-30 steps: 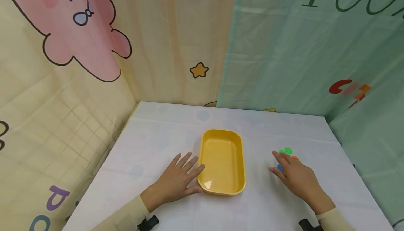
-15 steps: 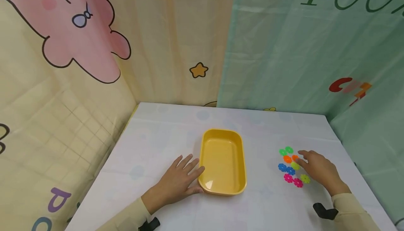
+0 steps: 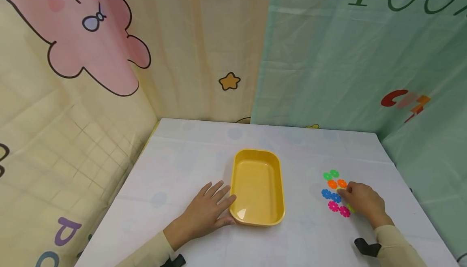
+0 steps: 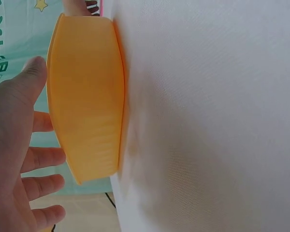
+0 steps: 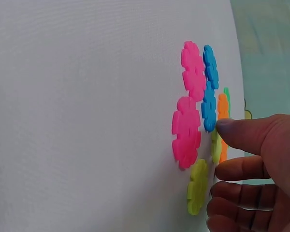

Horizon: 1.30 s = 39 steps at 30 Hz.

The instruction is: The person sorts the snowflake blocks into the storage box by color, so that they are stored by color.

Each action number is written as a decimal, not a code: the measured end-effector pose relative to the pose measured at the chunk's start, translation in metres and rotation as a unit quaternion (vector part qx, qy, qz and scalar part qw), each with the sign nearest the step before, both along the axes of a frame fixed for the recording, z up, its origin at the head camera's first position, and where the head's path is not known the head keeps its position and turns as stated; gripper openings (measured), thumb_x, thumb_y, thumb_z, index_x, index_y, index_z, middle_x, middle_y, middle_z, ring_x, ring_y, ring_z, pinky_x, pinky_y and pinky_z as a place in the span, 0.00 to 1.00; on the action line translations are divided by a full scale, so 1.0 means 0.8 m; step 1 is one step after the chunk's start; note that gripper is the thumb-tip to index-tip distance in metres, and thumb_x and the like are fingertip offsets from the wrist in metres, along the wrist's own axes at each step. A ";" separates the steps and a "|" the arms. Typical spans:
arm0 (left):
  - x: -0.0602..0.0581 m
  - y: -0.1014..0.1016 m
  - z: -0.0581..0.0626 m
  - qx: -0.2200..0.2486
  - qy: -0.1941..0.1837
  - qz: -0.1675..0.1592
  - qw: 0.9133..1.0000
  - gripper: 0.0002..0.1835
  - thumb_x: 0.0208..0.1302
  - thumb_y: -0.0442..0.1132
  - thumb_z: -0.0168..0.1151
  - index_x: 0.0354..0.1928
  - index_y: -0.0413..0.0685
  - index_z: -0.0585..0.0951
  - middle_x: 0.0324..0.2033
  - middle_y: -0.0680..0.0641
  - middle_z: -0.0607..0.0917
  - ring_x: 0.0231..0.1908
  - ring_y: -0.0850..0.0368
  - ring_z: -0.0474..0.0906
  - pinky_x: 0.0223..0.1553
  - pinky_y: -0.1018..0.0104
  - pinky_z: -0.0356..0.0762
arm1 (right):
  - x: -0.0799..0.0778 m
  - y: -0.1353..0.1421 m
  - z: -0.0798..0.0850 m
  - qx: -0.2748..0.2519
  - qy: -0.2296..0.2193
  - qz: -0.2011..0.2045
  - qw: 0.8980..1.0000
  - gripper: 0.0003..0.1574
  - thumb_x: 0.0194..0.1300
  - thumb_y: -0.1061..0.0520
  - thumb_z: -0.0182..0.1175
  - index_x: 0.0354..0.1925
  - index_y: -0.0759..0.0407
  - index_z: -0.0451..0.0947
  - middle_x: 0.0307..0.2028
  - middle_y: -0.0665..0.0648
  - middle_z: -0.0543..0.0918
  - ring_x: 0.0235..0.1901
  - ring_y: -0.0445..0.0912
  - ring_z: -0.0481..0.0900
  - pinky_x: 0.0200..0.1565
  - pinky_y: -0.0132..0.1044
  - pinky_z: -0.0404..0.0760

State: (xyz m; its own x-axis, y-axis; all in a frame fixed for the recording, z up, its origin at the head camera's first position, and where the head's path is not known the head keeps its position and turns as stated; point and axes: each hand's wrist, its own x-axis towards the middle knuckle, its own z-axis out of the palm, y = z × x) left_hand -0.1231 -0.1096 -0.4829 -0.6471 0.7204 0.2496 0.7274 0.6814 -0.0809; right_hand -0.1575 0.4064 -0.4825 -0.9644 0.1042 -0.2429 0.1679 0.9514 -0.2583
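Note:
My left hand (image 3: 202, 212) lies spread with straight fingers along the left side of a yellow tray (image 3: 257, 188). In the left wrist view its fingertips are right at the rim. At the right, my right hand (image 3: 365, 202) is over a group of flower-shaped plastic discs. Its thumb and index finger pinch a yellow-green flower disc (image 5: 215, 147) at opposite edges, low over the cloth. Close by lie pink discs (image 5: 187, 133), blue discs (image 3: 331, 195), orange discs (image 3: 332, 184) and green discs (image 3: 330, 174). A second yellow-green disc (image 5: 197, 187) is partly covered by the hand in the head view.
A white cloth (image 3: 193, 161) covers the table. Patterned curtains (image 3: 204, 48) stand behind it and along both sides. Black straps (image 3: 366, 247) are on the wrists.
My right hand has moved right from over the discs, uncovering them, then come down and closed its thumb and index finger on a yellow-green disc. The left hand stays at the tray.

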 end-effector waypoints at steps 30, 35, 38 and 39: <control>0.002 0.002 -0.012 0.061 0.016 0.010 0.998 0.32 0.70 0.69 0.50 0.64 0.58 0.79 0.65 0.47 0.80 0.68 0.43 0.72 0.65 0.43 0.71 | -0.008 -0.016 -0.004 -0.155 0.033 -0.088 0.984 0.18 0.74 0.52 0.57 0.43 0.69 0.72 0.30 0.58 0.77 0.32 0.50 0.74 0.31 0.37 0.77; 0.003 0.001 -0.012 0.065 0.013 0.010 0.998 0.32 0.70 0.69 0.52 0.65 0.57 0.79 0.65 0.47 0.80 0.68 0.43 0.72 0.65 0.43 0.71 | -0.011 -0.039 0.014 -0.216 0.047 -0.100 0.970 0.22 0.76 0.49 0.57 0.49 0.70 0.75 0.36 0.60 0.81 0.35 0.49 0.79 0.35 0.34 0.83; 0.003 0.001 -0.012 0.066 0.013 0.011 0.998 0.32 0.70 0.68 0.53 0.64 0.57 0.79 0.65 0.48 0.80 0.68 0.44 0.72 0.66 0.44 0.71 | -0.017 -0.058 0.025 -0.278 0.051 -0.102 0.954 0.22 0.76 0.50 0.57 0.52 0.70 0.74 0.40 0.61 0.82 0.36 0.48 0.82 0.37 0.31 0.85; 0.004 0.001 -0.012 0.067 0.013 0.012 0.998 0.32 0.70 0.68 0.53 0.64 0.57 0.79 0.65 0.48 0.80 0.69 0.44 0.72 0.66 0.44 0.71 | -0.019 -0.065 0.029 -0.300 0.052 -0.099 0.947 0.22 0.76 0.50 0.58 0.53 0.70 0.74 0.41 0.62 0.82 0.36 0.48 0.83 0.38 0.31 0.85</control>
State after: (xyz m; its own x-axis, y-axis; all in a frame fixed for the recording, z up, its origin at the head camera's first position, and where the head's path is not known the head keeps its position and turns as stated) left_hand -0.1202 -0.1089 -0.4929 -0.6559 0.6641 0.3589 0.7097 0.7044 -0.0065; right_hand -0.1729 0.3545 -0.4591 -0.9621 0.1589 -0.2214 0.2724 0.5800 -0.7677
